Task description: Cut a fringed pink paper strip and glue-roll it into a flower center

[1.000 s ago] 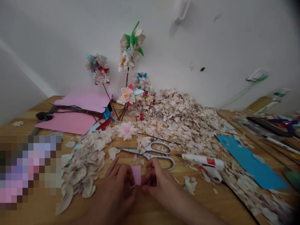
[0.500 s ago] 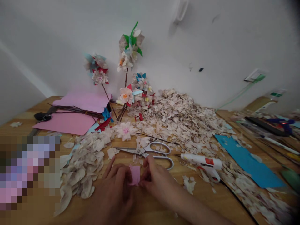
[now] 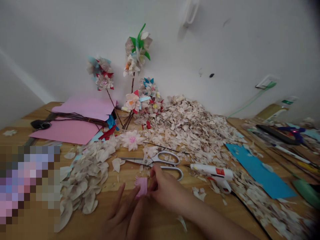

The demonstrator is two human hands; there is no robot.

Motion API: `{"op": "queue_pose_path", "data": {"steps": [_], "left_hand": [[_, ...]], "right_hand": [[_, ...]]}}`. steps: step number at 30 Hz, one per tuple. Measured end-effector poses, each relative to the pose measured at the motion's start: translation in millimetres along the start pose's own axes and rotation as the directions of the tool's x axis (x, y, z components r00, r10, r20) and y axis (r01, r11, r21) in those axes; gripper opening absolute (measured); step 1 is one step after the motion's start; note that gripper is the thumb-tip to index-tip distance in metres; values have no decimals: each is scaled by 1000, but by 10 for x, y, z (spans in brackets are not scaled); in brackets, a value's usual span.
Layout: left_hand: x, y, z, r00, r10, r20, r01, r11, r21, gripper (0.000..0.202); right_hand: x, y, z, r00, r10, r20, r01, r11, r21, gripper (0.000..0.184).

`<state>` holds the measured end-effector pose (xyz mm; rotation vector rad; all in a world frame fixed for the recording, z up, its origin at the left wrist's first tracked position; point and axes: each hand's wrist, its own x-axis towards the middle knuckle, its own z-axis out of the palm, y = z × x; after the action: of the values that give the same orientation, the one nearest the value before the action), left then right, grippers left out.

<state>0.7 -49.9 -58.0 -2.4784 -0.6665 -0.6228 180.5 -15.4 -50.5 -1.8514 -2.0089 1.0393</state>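
Note:
A small fringed piece of pink paper (image 3: 141, 185) is held low over the wooden table (image 3: 160, 226) between both hands. My right hand (image 3: 163, 189) pinches its right edge with thumb and fingers. My left hand (image 3: 127, 215) sits below and left of it, fingers stretched up and touching the paper's lower left side. Silver scissors (image 3: 156, 161) lie just beyond the paper. A white glue gun (image 3: 213, 171) rests to the right of my right hand.
A heap of pale petal pieces (image 3: 87, 173) lies left of my hands; a larger heap (image 3: 190, 126) spreads behind. Paper flowers on stems (image 3: 136, 63) lean on the wall. Pink sheets (image 3: 72, 125) lie far left, a blue sheet (image 3: 260, 168) right.
My left hand has dropped lower and its fingers have spread out. My right hand keeps its pinch on the pink paper. The view has shifted slightly to the right.

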Motion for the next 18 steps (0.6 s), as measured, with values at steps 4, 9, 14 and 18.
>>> {"op": "queue_pose_path", "data": {"steps": [4,9,14,18], "left_hand": [[-23,15,-14,1000,-21,2,21,1000,20,43],[-113,81,58,994,-21,110,20,1000,15,43],[-159,153,118,991,-56,124,63,996,-59,30],[-162,164,109,983,-114,144,130,986,-105,50]], "right_hand": [[-4,-23,-15,1000,-5,-2,5,1000,-2,34],[1,-33,-4,1000,-29,-13,29,999,14,34],[-144,-44,-31,992,-97,-79,100,994,41,33],[-374,17,-22,914,-379,-147,369,925,-89,21]]}}
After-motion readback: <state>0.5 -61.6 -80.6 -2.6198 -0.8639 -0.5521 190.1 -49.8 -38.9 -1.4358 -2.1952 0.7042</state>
